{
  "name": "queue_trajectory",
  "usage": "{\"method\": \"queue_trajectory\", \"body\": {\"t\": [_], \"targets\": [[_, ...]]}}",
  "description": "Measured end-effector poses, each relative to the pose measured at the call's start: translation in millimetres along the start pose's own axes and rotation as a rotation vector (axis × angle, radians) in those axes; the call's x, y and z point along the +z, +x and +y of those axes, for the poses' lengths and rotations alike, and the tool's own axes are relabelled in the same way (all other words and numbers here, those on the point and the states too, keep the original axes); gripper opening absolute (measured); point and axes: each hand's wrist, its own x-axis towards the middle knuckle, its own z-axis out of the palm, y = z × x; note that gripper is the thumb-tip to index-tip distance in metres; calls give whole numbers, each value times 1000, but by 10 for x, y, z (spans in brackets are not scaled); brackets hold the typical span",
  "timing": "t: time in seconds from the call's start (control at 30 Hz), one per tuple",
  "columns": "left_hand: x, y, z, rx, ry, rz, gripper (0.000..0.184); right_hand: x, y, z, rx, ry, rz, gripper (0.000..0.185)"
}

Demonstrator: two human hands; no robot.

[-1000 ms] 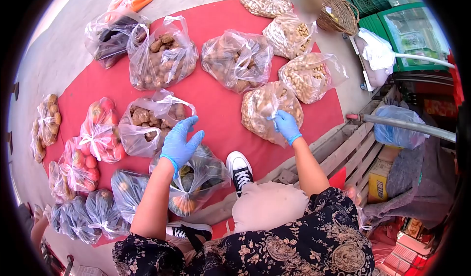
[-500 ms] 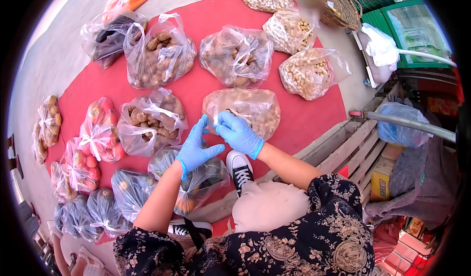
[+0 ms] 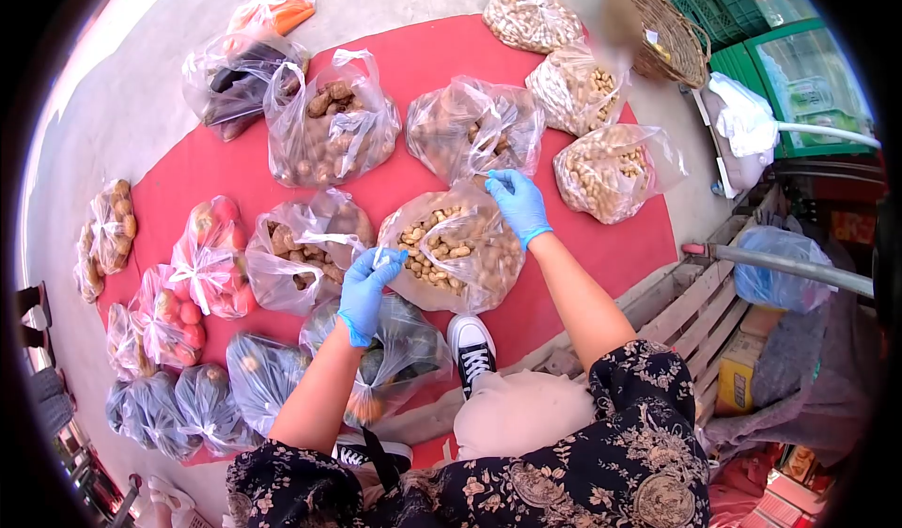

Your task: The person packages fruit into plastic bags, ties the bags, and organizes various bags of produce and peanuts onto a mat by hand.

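Note:
An opened clear plastic bag of peanuts (image 3: 442, 251) rests on the red mat (image 3: 404, 49) in front of me, its nuts showing through the mouth. My left hand (image 3: 368, 288), in a blue glove, pinches the bag's left edge. The bag's upper right edge is pinched by my right hand (image 3: 517, 207), gloved alike. Just beyond lies a bag of brown tubers (image 3: 474, 129). A bag of ginger-like roots (image 3: 305, 251) is left of the peanuts, and a bag of dark green vegetables (image 3: 385, 354) lies below my left hand.
More peanut bags (image 3: 611, 173) lie at the right, near a wicker basket (image 3: 658, 30). Bags of red produce (image 3: 211, 260) and dark vegetables (image 3: 211, 406) are at the left. A wooden slatted pallet (image 3: 681, 317) and a metal pole (image 3: 789, 267) stand right of me.
The peanut bag first moved left, and its mouth is now spread open. My hands came together, then moved apart. The view has shifted slightly.

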Motion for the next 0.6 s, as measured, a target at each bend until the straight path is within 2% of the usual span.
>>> {"method": "queue_trajectory", "body": {"t": [0.1,0.2,0.23,0.33,0.47,0.5,0.6], "targets": [[-105,80,-14,-46,-30,-54,18,135,427,-72,124,-263,-14,53],[2,12,147,-98,15,-33,18,409,744,134,276,-205,-68,65],[4,-6,168,-129,16,-28,17,515,820,167,309,-126,-62,59],[-19,-36,124,-147,-9,-13,17,743,916,200,446,499,-49,44],[-9,-78,97,-175,18,1,17,591,938,-2,694,664,-176,22],[-6,-86,120,-185,36,-16,17,537,893,-117,632,533,-208,17],[1,-80,192,-199,43,-34,18,365,838,-323,197,410,-118,18]]}}
